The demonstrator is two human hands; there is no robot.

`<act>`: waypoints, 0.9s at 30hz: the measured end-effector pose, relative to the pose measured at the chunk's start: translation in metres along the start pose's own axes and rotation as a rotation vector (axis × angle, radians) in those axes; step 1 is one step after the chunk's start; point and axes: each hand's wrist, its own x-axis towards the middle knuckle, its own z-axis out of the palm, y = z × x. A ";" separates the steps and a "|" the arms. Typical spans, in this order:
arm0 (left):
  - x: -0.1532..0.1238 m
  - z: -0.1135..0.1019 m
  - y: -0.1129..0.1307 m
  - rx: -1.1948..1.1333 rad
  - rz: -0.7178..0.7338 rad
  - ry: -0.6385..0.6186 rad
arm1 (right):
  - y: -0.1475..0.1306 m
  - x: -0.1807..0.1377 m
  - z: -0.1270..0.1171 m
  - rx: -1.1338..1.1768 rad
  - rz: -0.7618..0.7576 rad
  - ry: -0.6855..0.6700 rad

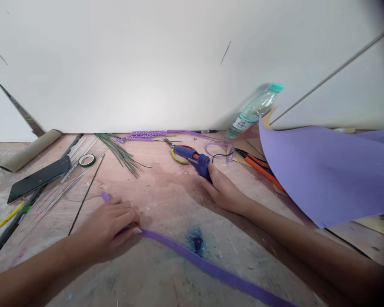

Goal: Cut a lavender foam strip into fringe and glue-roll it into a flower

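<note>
My left hand (110, 226) lies on the wooden table and pinches one end of a long purple strip (211, 268); the strip runs from under the fingers toward the lower right. A short end of the strip sticks out beyond the hand. Farther back, my right hand (222, 189) is closed on the handle of a blue glue gun (193, 158), which lies on the table with its nozzle pointing left. Its black cord (222, 157) loops just behind.
A large purple sheet (326, 175) curls up at the right beside a tilted water bottle (254, 108). Orange-handled tools (259, 167), scissors, purple beaded stems (145, 134), green wires (121, 153), a tape roll (87, 160), a phone (38, 178), thin rods and a cardboard tube (30, 150) lie around.
</note>
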 end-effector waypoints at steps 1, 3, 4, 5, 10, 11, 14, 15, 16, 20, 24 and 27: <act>-0.001 0.001 0.000 0.001 0.012 0.003 | 0.000 0.000 0.000 0.000 -0.002 -0.005; -0.003 0.002 0.002 0.006 0.027 0.009 | 0.001 0.000 0.000 -0.001 -0.012 -0.011; -0.003 0.003 0.003 0.006 0.028 0.009 | 0.000 0.000 0.000 -0.003 -0.019 -0.014; -0.004 0.003 0.005 0.006 0.020 0.007 | -0.001 0.000 -0.001 -0.006 -0.028 -0.020; -0.004 -0.004 0.005 0.105 -0.180 0.064 | -0.010 0.001 -0.006 -0.032 -0.112 -0.094; -0.004 -0.006 0.002 0.143 -0.223 0.085 | -0.012 0.002 -0.007 -0.039 -0.134 -0.103; -0.003 -0.011 -0.011 0.219 -0.288 0.106 | -0.015 0.004 -0.007 -0.075 -0.175 -0.093; -0.003 -0.012 -0.014 0.225 -0.291 0.099 | -0.015 0.004 -0.007 -0.095 -0.181 -0.082; -0.003 -0.015 -0.016 0.221 -0.284 0.084 | -0.014 0.005 -0.007 -0.118 -0.182 -0.070; -0.005 -0.023 -0.018 0.142 -0.195 0.003 | -0.001 0.007 -0.005 -0.237 -0.135 0.027; -0.006 -0.023 -0.016 0.109 -0.210 0.027 | 0.022 0.012 -0.008 -0.338 -0.027 0.215; -0.003 -0.017 -0.019 0.076 -0.269 0.057 | 0.032 0.015 -0.011 -0.353 0.005 0.339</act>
